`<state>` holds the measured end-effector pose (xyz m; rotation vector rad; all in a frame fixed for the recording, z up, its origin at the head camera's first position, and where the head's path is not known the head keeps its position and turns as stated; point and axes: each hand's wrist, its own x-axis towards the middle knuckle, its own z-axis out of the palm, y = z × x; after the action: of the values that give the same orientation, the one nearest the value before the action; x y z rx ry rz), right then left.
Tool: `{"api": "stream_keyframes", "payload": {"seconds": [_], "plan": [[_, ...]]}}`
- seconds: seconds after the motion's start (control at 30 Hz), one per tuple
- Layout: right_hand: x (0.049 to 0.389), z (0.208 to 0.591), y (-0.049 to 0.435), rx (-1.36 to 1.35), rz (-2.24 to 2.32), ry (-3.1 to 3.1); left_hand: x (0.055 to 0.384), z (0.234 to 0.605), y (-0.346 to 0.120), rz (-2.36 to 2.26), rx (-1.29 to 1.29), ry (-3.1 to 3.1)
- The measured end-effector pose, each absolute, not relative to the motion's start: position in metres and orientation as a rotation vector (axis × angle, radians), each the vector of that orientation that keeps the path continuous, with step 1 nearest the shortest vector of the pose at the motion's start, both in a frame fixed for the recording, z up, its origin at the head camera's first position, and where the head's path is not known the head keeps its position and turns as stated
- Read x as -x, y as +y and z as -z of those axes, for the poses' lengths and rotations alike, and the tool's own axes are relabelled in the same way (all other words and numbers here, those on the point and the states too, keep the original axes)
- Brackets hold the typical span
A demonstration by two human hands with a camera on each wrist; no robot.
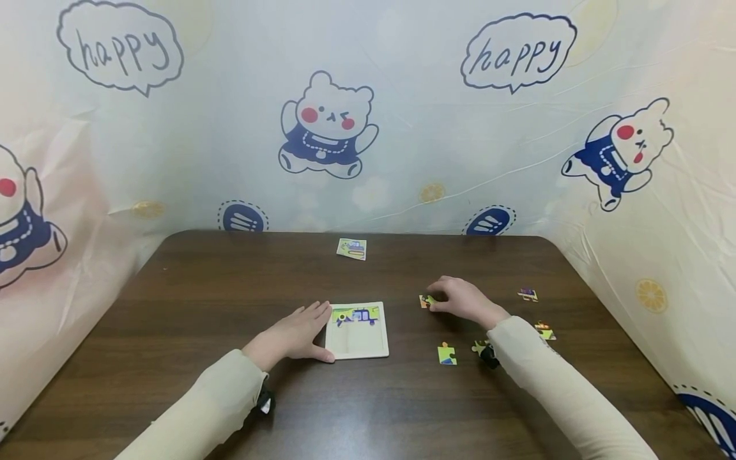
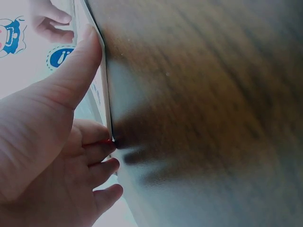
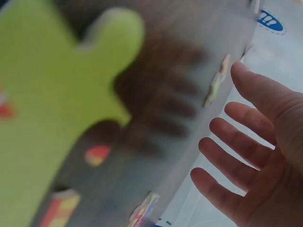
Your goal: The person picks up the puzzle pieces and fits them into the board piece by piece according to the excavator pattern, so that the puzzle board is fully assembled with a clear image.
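Observation:
A white square puzzle tray (image 1: 362,348) lies mid-table, with joined pieces showing a blue vehicle along its top. My left hand (image 1: 299,332) rests along the tray's left side, fingers extended and thumb at the lower corner; the left wrist view shows the thumb (image 2: 87,56) against the edge. My right hand (image 1: 462,299) is over the table right of the tray, around a green-and-orange puzzle piece (image 1: 425,301). In the right wrist view that piece (image 3: 218,81) lies on the table just beyond the thumb tip, and the fingers (image 3: 236,146) are spread and loosely bent.
A green-and-blue puzzle piece (image 1: 446,354) lies right of the tray. Another green piece (image 1: 478,346) is partly under my right wrist. Farther right are a purple piece (image 1: 527,294) and a red-and-green one (image 1: 544,330). A small picture card (image 1: 352,249) lies near the back edge.

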<state>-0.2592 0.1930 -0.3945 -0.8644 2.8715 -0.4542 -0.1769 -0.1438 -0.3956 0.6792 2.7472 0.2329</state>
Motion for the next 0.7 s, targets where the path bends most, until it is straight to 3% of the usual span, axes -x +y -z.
{"api": "stream_keyframes", "payload": {"seconds": [0.7], "plan": [[0.2619,0.3990,0.1956,0.852,0.381,2.886,0.1761,0.3947,-0.1433,-0.234,-0.670,2.746]]}}
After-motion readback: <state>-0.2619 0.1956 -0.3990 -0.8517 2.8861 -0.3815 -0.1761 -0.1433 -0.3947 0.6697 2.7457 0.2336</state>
